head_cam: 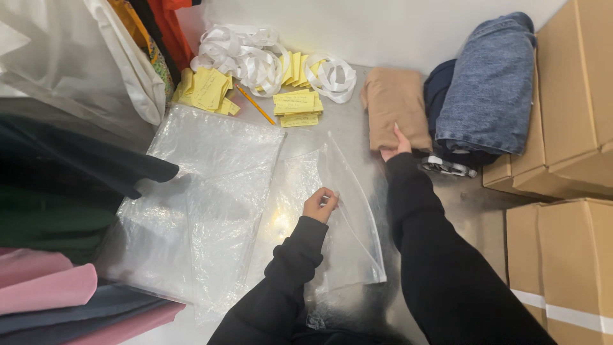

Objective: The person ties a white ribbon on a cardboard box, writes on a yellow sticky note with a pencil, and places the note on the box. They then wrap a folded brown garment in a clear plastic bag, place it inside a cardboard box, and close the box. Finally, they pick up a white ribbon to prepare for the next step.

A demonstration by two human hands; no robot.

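Left hand (pixel 320 205) pinches clear bag (pixel 332 217) mouth at frame centre, right hand (pixel 397 145) grips tan folded garment (pixel 396 116); hold the mouth wide, slide garment in flat.

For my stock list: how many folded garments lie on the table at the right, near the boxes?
3. A tan one under the right hand, a dark navy one beside it, and blue denim on top of it. More may be hidden underneath.
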